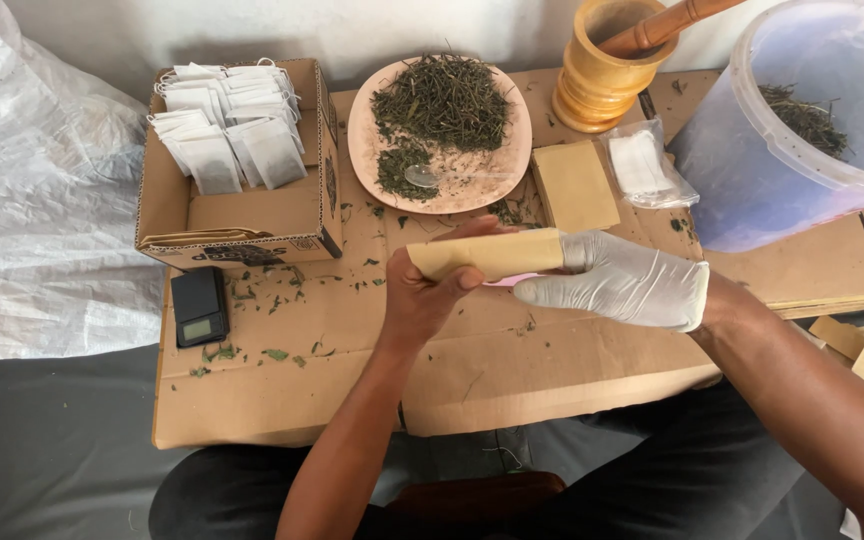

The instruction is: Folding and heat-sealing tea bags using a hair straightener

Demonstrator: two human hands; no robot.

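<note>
Two hands over cardboard-covered table (512, 370), bare left hand (422, 295) fingers closed around tan paper sachet (487, 254), gloved right hand (624, 283) fingers pinching its right end, plate of dried herbs (442, 190) beyond.

Tan paper packet (487, 254) in hands; white sachets (224, 125) in brown box (252, 215) upper-left.
</note>
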